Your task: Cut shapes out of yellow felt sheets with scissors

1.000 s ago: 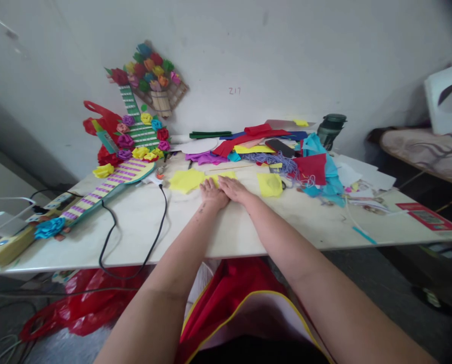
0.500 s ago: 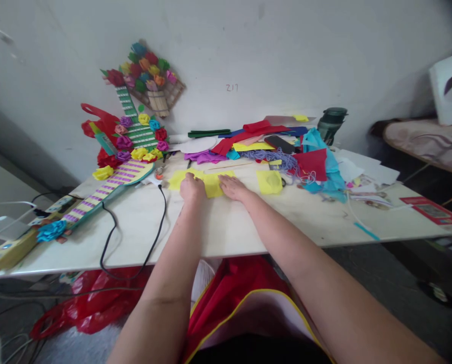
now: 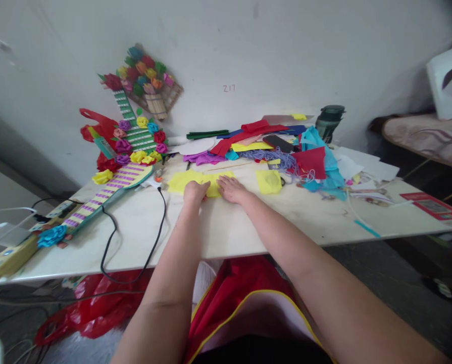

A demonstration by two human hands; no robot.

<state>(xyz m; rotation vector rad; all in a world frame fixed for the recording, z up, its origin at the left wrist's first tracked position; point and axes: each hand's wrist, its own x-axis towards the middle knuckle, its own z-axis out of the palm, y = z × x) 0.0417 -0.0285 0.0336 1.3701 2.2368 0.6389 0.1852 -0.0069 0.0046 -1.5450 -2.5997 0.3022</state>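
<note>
Yellow crepe paper lies on the table in front of me, with another yellow sheet adjoining it. My left hand is closed at the near edge of this paper, its thumb pointing right and its curled fingers mostly hidden. Whatever sits inside that grip, if anything, cannot be made out. My right hand rests flat on the right part of the sheet, fingers stretched out. Farther right is a separate yellow square, with a dark round object at its edge.
Paper flowers decorate a striped, guitar-like craft piece on the left. A black cord loops nearby. Behind my hands lie coloured paper, tangled purple yarn and a dark phone-like object. A dark bottle stands behind.
My left hand has drawn a little towards me and rotated, so its thumb now points right. My right hand stays flat in nearly the same place. The view has shifted slightly.
</note>
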